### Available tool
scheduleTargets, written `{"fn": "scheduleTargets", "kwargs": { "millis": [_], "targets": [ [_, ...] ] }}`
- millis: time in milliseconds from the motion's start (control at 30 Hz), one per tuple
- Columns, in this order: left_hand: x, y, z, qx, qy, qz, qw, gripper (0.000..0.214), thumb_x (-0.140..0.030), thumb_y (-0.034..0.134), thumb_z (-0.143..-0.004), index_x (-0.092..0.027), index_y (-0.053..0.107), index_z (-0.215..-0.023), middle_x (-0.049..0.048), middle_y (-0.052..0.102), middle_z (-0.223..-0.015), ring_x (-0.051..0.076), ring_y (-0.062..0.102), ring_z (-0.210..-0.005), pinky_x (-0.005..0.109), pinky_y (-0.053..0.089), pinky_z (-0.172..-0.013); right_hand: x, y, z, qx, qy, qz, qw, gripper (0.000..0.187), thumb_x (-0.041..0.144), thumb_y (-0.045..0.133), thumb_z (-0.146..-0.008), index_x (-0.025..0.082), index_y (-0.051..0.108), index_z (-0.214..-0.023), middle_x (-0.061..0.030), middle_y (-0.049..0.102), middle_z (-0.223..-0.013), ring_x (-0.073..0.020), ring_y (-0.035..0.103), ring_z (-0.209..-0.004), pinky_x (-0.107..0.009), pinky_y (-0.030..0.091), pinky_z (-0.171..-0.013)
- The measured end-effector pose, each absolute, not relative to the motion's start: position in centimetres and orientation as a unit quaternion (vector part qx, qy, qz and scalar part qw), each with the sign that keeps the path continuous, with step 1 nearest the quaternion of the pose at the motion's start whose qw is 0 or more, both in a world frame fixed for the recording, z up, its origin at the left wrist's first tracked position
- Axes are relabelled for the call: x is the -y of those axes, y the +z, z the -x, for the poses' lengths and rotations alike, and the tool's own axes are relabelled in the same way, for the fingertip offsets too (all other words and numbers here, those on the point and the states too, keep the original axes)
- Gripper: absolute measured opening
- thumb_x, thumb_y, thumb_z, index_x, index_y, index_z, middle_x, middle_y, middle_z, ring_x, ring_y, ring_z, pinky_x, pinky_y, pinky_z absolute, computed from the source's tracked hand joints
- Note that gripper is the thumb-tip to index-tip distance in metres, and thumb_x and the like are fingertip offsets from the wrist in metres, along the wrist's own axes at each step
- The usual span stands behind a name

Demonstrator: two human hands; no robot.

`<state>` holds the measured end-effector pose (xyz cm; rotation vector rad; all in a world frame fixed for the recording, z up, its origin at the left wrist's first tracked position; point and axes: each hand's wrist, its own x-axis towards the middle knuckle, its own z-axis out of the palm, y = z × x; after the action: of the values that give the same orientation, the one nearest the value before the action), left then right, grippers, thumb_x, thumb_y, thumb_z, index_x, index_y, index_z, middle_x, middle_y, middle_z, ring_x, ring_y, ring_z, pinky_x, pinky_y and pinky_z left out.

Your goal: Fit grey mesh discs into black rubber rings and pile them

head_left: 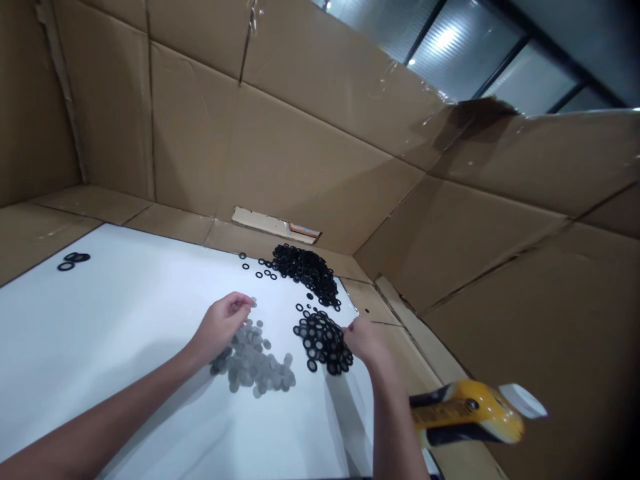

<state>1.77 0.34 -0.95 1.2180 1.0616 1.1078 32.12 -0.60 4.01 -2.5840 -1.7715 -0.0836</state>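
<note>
My left hand (226, 321) is closed in a pinch, with a small grey translucent disc (254, 302) at its fingertips. Just below it a loose heap of the same grey discs (255, 363) is spread over the white board. My right hand (364, 339) has its fingers curled at the right edge of a pile of black rings with pale centres (325, 343). Whatever those fingers hold, if anything, is hidden. Behind that pile lies a bigger mound of black rings (305, 270), with several strays to its left.
The white board (125, 313) lies inside tall cardboard walls (310, 153). Three larger black rings (73, 260) rest at its far left. At the lower right is a yellow and black bottle (470, 413) with a white cap. A cardboard strip (263, 221) lies along the back wall.
</note>
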Motion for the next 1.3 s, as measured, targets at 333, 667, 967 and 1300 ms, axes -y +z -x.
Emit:
{"fn": "scheduleTargets", "kwargs": {
  "millis": [333, 667, 967, 1300],
  "targets": [
    [-0.8, -1.1, -1.4, -0.473, 0.476, -0.511, 0.538, 0.022, -0.038, 0.058, -0.083, -0.019, 0.065, -0.092, -0.0006, 0.061, -0.071, 0.017, 0.059, -0.068, 0.028, 0.046, -0.065, -6.6, 1.5, -25.5, 0.667, 0.054, 0.743, -0.012, 0.015, 0.013, 0.066, -0.08, 0.014, 0.076, -0.091, -0.0173, 0.075, -0.098, -0.0261, 0.07, -0.094, -0.03, 0.045, -0.077],
    [-1.2, -1.8, -1.3, -0.423, 0.486, -0.56, 0.52, 0.036, -0.038, 0.07, -0.078, -0.017, 0.069, -0.107, 0.0068, 0.072, -0.095, 0.021, 0.068, -0.088, 0.033, 0.055, -0.081, -3.1, 1.7, -20.2, 0.733, 0.228, 0.598, 0.229, 0.023, 0.025, 0.055, -0.09, 0.018, 0.073, -0.103, -0.0068, 0.078, -0.095, -0.0185, 0.073, -0.088, -0.029, 0.053, -0.081],
    [-2.1, -2.6, -0.6, -0.468, 0.48, -0.56, 0.487, 0.027, -0.042, 0.066, -0.083, -0.016, 0.069, -0.091, 0.0063, 0.073, -0.078, 0.021, 0.07, -0.074, 0.034, 0.054, -0.075, -0.1, -0.4, -19.0, 0.694, 0.315, 0.582, 0.284, 0.017, 0.031, 0.075, -0.075, 0.021, 0.072, -0.087, -0.003, 0.074, -0.087, -0.0172, 0.064, -0.069, -0.028, 0.047, -0.064],
    [-1.7, -2.6, -0.9, -0.469, 0.476, -0.579, 0.467, 0.025, -0.041, 0.064, -0.085, -0.016, 0.068, -0.09, 0.0041, 0.069, -0.072, 0.019, 0.066, -0.071, 0.033, 0.051, -0.073, 1.0, -0.3, -19.6, 0.726, 0.325, 0.566, 0.215, 0.014, 0.008, 0.062, -0.075, 0.02, 0.067, -0.078, 0.0022, 0.064, -0.07, -0.0131, 0.057, -0.064, -0.023, 0.039, -0.06]
  ]
}}
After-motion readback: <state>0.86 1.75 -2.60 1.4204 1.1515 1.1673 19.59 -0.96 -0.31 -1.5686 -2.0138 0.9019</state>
